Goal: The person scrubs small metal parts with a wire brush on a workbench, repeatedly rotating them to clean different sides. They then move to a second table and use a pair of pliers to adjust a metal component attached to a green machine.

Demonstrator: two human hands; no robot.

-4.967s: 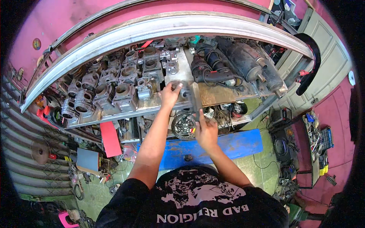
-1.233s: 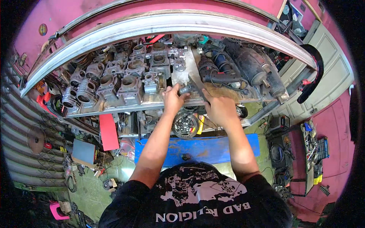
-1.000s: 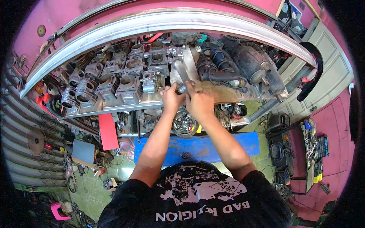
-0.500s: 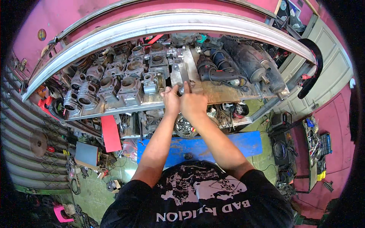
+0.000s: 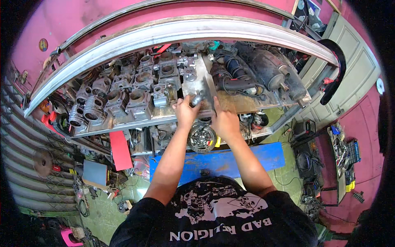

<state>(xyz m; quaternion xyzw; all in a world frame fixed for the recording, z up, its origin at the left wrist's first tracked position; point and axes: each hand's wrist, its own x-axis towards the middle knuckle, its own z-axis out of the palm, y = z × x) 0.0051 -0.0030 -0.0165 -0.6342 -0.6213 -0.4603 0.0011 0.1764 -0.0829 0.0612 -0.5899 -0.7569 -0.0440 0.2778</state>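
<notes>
On the front of the metal shelf [image 5: 154,117], my left hand [image 5: 186,112] has its thumb and fingers closed around a small, shiny grey metal part [image 5: 196,99]. Its exact kind is hard to make out. Just to the right, my right hand [image 5: 226,122] is curled with its index finger stretched forward along a flat, dark grey metal strip [image 5: 209,99], which looks like a flat file. The strip lies beside the small part, apart from it. Behind both is a bare grey metal plate [image 5: 201,76]. A carburetor [image 5: 161,95] stands left of my left hand.
Several engine cylinders [image 5: 139,101] fill the shelf's left side. A corded power tool [image 5: 232,83] and a dark exhaust muffler [image 5: 269,68] lie at right. A white rail [image 5: 181,28] arches across the back. Below are a brake disc [image 5: 202,138] and a blue board [image 5: 242,162].
My right hand has moved right and nearer, away from the small part, and the flat strip has shifted with it. My left hand stays almost in place, still gripping the part.
</notes>
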